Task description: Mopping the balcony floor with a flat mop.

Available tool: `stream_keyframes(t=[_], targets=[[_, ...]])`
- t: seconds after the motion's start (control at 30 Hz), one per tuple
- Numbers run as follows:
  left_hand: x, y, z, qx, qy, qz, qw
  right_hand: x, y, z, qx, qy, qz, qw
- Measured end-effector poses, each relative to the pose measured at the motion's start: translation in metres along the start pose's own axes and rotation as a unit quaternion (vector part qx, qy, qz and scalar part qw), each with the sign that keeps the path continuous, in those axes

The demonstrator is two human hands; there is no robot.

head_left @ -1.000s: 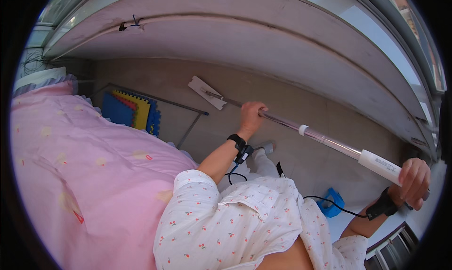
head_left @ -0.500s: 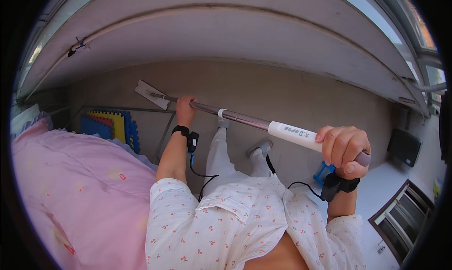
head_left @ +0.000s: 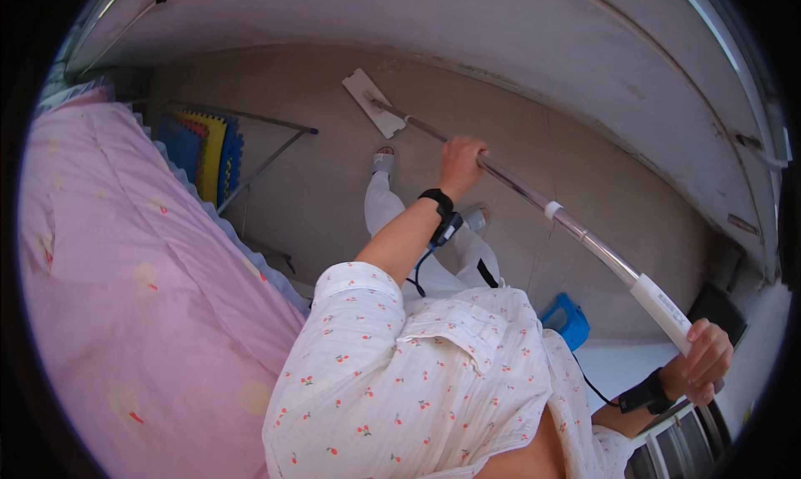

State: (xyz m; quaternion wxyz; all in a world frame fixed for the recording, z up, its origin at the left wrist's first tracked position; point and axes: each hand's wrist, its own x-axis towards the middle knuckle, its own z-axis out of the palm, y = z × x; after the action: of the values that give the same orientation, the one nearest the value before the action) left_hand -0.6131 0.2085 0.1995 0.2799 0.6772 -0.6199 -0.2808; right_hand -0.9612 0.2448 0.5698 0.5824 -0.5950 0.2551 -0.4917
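Note:
My left hand (head_left: 460,163) is closed round the metal pole (head_left: 517,183) of a flat mop, partway along it. At the pole's upper end, my right hand (head_left: 703,358) wraps round the white grip (head_left: 659,308). The mop's white rectangular head (head_left: 373,103) lies on the tiled floor (head_left: 542,237), beyond my feet, near the foot of the pale wall.
A pink quilt (head_left: 150,312) covers a raised surface at my left. Blue, red and yellow foam mats (head_left: 209,153) stand by a metal frame (head_left: 275,158). A blue plastic item (head_left: 574,316) sits on my right, near a black object (head_left: 717,308). A pale wall (head_left: 434,20) runs ahead.
Since half a second ago, the mop head and my left hand have moved right and up in the view, my right hand rightward and down. The camera's view has shifted; both grips remain.

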Motion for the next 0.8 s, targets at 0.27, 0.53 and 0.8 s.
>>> stream_keyframes(t=[0.27, 0.53, 0.8], targets=[[-0.026, 0.103, 0.035, -0.035, 0.016, -0.008, 0.999, -0.016, -0.071, -0.141, 0.006, -0.022, -0.071, 0.997], [-0.111, 0.072, -0.002, 0.017, 0.080, -0.097, 0.992, 0.030, 0.011, -0.144, 0.164, -0.255, 0.024, 0.953], [-0.132, -0.124, -0.079, 0.197, 0.087, -0.155, 0.964, -0.029, 0.158, -0.002, 0.187, -0.095, 0.230, 0.950]])
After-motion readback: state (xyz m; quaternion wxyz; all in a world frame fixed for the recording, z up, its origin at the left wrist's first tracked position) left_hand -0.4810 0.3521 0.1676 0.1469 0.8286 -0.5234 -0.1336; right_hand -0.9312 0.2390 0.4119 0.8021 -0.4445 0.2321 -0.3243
